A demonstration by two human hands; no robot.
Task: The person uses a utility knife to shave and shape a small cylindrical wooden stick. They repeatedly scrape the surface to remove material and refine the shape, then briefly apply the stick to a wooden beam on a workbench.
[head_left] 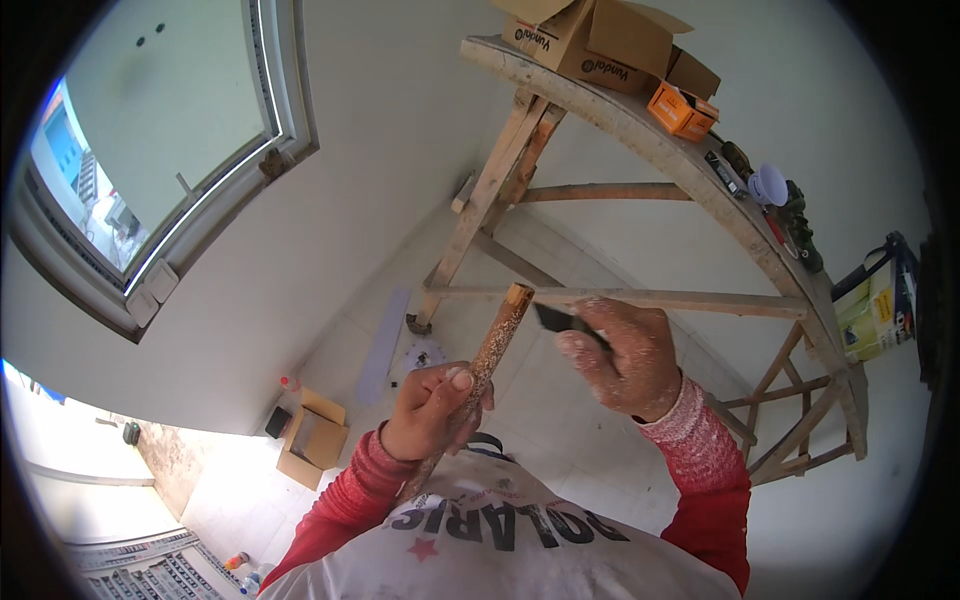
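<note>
In front of my chest, my left hand (440, 408) is wrapped around a round wooden stick (500, 335) speckled with white. The stick slants up and away, and its bare, lighter end shows at the top. Its lower part passes behind the hand toward my shirt. Just to the right, my right hand (630, 355), dusted white, grips a dark flat blade (562, 322). The blade's pointed end lies close to the stick's upper end, with a small gap between them. Most of the blade's rear part is hidden by my fingers.
A wooden trestle bench (640, 125) stands ahead and right, bearing a large cardboard box (610, 45), a small orange box (683, 110) and several tools. A bag (878, 300) hangs at its right end. An open carton (312, 440) sits on the floor at left, below a window (160, 140).
</note>
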